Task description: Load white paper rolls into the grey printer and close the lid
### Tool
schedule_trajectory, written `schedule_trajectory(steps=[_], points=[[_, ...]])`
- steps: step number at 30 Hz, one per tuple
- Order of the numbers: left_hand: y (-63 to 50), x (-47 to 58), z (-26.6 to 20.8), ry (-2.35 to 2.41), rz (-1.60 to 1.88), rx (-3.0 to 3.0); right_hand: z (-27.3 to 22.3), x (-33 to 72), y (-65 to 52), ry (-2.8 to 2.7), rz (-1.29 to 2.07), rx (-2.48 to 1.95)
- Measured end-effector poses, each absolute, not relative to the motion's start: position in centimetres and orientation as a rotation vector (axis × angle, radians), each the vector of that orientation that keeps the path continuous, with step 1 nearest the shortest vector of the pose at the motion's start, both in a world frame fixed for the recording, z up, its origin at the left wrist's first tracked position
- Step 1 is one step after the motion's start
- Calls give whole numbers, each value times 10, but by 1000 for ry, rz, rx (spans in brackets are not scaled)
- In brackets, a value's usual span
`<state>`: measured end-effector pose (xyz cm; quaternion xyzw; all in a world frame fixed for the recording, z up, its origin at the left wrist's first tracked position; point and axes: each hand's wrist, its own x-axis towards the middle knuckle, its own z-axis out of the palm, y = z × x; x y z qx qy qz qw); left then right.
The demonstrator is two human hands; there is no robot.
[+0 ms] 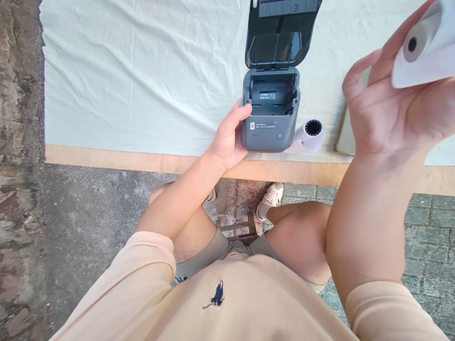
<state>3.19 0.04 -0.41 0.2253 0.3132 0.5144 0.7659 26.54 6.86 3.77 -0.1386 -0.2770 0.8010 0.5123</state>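
Note:
My left hand (230,137) grips the left side of a dark grey label printer (265,136), its thumb on the front corner. The printer's lid (274,35) is swung up and back, and its paper bay (272,97) shows no roll inside. Raised at the upper right, my right hand (394,111) holds a white paper roll (423,40) with a dark core hole and a loose end hanging down. Part of that roll lies beyond the frame. A second white roll (313,137) rests just right of the printer, its core toothed inside.
A pale cloth (142,80) covers the table, whose wooden edge (159,161) runs in front of me. A flat, pale, framed object (345,132) is partly hidden behind my right wrist. My legs and a wooden stool (245,227) are below the edge.

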Motion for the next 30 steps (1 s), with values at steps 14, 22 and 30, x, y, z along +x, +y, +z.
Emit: schedule_trajectory(steps=[14,22,30], points=[[-8,38,3,741,1163,647,56,186,24,-2280,207,-1457],[-6,38,7,701,1173,569,59,188,17,-2290,295,-1302],[-4,34,1,710,1170,591,66,190,12,-2403,395,-1065]])
